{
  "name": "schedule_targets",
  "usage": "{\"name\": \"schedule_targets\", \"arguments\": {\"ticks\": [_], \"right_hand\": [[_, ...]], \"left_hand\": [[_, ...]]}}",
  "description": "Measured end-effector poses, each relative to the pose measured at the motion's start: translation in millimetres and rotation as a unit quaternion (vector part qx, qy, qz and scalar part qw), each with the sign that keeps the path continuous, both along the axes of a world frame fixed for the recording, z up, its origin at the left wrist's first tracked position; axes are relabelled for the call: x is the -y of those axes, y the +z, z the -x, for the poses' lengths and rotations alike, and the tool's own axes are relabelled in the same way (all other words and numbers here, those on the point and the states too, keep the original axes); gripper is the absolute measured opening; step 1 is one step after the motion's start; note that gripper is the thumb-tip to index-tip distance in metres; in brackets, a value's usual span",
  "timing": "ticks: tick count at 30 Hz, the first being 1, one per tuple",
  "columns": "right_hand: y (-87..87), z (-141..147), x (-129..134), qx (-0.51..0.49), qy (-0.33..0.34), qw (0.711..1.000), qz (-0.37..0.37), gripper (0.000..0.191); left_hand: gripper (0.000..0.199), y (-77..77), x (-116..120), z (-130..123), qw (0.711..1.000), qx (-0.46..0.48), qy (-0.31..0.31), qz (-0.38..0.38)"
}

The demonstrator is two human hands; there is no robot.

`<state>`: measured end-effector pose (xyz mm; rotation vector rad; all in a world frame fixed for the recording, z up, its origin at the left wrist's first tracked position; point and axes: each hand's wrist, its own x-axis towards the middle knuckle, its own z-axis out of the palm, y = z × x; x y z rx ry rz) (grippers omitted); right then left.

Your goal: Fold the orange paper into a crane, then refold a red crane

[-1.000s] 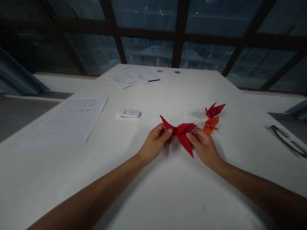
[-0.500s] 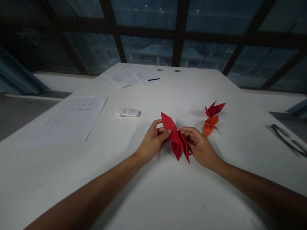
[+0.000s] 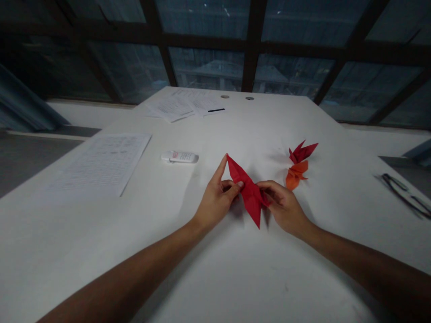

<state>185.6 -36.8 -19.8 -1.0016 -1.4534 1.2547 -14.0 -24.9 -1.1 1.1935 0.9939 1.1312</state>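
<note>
A red folded paper crane (image 3: 249, 192) is held between both hands just above the white table (image 3: 222, 273). My left hand (image 3: 218, 195) pinches its left side, thumb on the near face, index finger stretched up to the top point. The fingers of my right hand (image 3: 281, 204) grip its right side; their tips are partly hidden behind the paper. One long point of the paper hangs down between the hands. Beyond my right hand lie an orange paper crane (image 3: 295, 174) and another red paper crane (image 3: 302, 153), close together.
A white tube with printed text (image 3: 180, 156) lies beyond my left hand. Printed sheets (image 3: 97, 163) are at the left, with more papers (image 3: 175, 106) and a black strip (image 3: 216, 110) farther back. Black-framed glasses (image 3: 406, 195) rest near the right edge. Dark windows (image 3: 205, 69) stand behind the table.
The held red paper has turned and spread flatter; two lower points now show as one. My left index finger has straightened up to the top point. Both hands keep their hold.
</note>
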Motion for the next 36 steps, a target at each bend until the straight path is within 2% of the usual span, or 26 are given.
{"name": "schedule_targets", "arguments": {"ticks": [5, 10, 12, 14, 18, 20, 24, 26, 32, 36], "right_hand": [[4.0, 1.1, -2.8, 0.005, -0.061, 0.998, 0.007, 0.024], [1.5, -2.0, -4.4, 0.022, -0.071, 0.997, -0.001, 0.027], [0.0, -2.3, -4.5, 0.013, -0.063, 0.998, 0.012, 0.028], [-0.9, -2.1, -4.5, 0.008, -0.058, 0.998, 0.020, 0.029], [-0.3, -1.2, -4.4, 0.016, -0.059, 0.998, 0.023, 0.031], [0.9, -0.5, -4.2, 0.018, -0.057, 0.998, 0.026, 0.031], [3.8, 1.0, -3.0, 0.020, -0.046, 0.999, 0.022, 0.032], [4.7, 0.9, -2.1, 0.024, -0.033, 0.999, 0.024, 0.032], [4.4, -1.1, -0.2, 0.043, 0.005, 0.999, 0.019, 0.027], [1.8, -0.5, 0.2, 0.007, -0.008, 1.000, -0.002, 0.028]], "left_hand": [[0.110, -2.8, 5.7, -1.3, 0.998, -0.036, -0.036, -0.047], [0.117, -9.1, 6.7, -3.0, 0.992, -0.083, -0.055, -0.080], [0.109, -9.6, 6.8, -3.4, 0.991, -0.099, -0.042, -0.082], [0.092, -8.7, 7.5, -3.4, 0.990, -0.111, -0.024, -0.086], [0.035, -5.1, 9.5, -2.3, 0.982, -0.146, -0.022, -0.116], [0.021, -3.3, 9.7, -1.5, 0.974, -0.173, -0.032, -0.141], [0.014, -0.1, 8.1, -0.7, 0.960, -0.188, -0.040, -0.205], [0.014, 0.5, 7.1, -0.4, 0.960, -0.175, -0.050, -0.212], [0.027, -3.9, 5.3, 0.2, 0.978, -0.145, -0.103, -0.113], [0.026, -6.4, 2.5, 0.3, 0.987, -0.109, -0.065, -0.099]]}}
